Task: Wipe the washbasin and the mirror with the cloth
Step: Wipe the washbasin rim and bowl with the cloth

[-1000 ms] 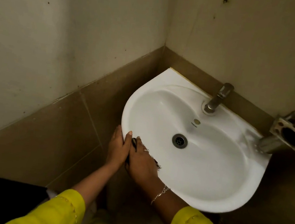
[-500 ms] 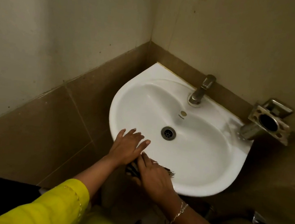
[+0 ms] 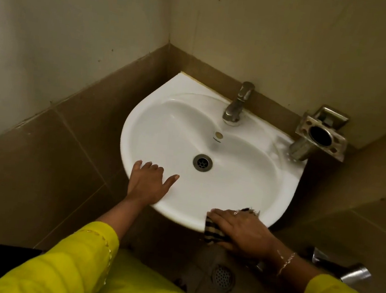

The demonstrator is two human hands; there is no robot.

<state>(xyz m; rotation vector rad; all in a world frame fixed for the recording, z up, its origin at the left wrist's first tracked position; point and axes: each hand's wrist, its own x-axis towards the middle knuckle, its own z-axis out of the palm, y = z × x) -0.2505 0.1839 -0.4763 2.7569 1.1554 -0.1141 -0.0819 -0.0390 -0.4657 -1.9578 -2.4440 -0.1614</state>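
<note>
The left hand (image 3: 149,184) lies flat on the washbasin (image 3: 239,174) rim. To its right, the right hand (image 3: 243,233) presses the cloth (image 3: 213,230) on the front rim. The drain (image 3: 202,163) sits behind both hands, the tap (image 3: 237,103) farther back.

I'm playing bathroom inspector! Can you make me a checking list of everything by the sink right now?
Surface: white washbasin, bowl looks bare, drain in the middle.
Job's things: striped cloth pressed on the basin's front rim; mirror not in view.
Clutter: nothing seen in the bowl.
Grippers: left hand flat on the front-left rim, empty; right hand pressing on the cloth.
Cables: nothing seen.
Surroundings: metal tap at the back; metal holder on the wall at right; floor drain below; brown tiles, marked walls.
</note>
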